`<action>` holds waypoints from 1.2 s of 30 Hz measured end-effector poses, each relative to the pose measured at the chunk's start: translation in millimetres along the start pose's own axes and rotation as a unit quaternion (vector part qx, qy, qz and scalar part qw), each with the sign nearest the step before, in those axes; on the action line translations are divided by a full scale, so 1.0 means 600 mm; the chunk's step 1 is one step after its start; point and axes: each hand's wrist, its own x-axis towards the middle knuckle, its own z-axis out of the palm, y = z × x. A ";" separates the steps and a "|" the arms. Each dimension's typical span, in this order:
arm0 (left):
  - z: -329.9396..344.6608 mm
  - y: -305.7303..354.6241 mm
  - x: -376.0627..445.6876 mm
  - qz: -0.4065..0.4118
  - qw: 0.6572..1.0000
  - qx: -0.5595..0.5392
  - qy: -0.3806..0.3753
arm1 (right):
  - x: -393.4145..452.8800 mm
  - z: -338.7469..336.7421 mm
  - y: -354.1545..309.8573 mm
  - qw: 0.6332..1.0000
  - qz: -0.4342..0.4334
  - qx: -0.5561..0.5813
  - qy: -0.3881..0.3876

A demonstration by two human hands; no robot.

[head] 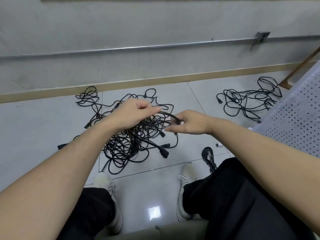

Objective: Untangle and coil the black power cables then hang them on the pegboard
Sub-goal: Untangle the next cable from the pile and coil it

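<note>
Item: black power cable [168, 115], round rubbery jacket, matte, thin. A short stretch is arching between the two hands, its long axis running left to right over the main tangle [131, 141]. The left hand [133, 113] is curling closed around the left part of that stretch; the right hand [188, 122] is pinching the other part between thumb and forefinger, remaining fingers blurred. Both hands are hovering directly above the heap, so the trailing length is dropping straight down into it; the left hand appears nearer the snarl.

Main tangle: many looped cords with moulded plugs, lying on glossy grey floor tiles [43, 129] ahead of the shoes, towards the skirting edge.

Second tangle [247, 103]: lying well apart, towards the floor's far right.

Small bundled cord [209, 157]: lying beside the right knee.

Pegboard [294, 122]: pale perforated panel, leaning at the right edge, nothing visibly hanging on it.
</note>
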 end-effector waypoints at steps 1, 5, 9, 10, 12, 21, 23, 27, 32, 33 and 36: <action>-0.008 0.000 -0.003 0.008 1.000 0.001 -0.002 | 0.001 0.001 0.014 0.999 0.025 -0.019 -0.032; -0.038 -0.017 -0.021 0.010 0.999 0.037 -0.023 | 0.009 -0.002 0.052 0.993 0.036 -0.103 -0.052; -0.077 -0.049 -0.030 -0.027 0.993 0.112 -0.010 | 0.003 -0.009 0.032 0.999 0.027 0.015 0.035; -0.087 -0.059 -0.031 -0.039 0.991 0.131 -0.001 | -0.002 -0.010 0.023 0.998 0.011 0.027 0.051; -0.100 -0.077 -0.032 -0.063 0.987 0.149 0.000 | -0.015 -0.010 0.002 0.996 -0.027 0.023 0.083; -0.015 -0.008 -0.026 0.002 0.998 0.017 -0.062 | -0.037 0.006 -0.065 0.987 -0.078 0.016 0.142; 0.003 0.005 -0.026 0.014 0.997 0.018 -0.069 | -0.034 0.009 -0.066 0.992 -0.064 0.047 0.098; -0.008 0.010 -0.029 0.029 0.997 0.054 -0.054 | -0.028 0.001 -0.022 0.997 0.044 -0.005 -0.070; -0.051 -0.004 -0.041 0.026 0.997 0.071 -0.011 | -0.032 -0.026 0.079 0.991 0.124 -0.024 -0.053; -0.057 -0.010 -0.041 0.025 0.996 0.080 -0.017 | -0.033 -0.030 0.091 0.990 0.136 -0.020 -0.034; -0.069 -0.029 -0.038 0.000 0.995 0.102 -0.021 | -0.032 -0.029 0.101 0.989 0.149 -0.026 -0.010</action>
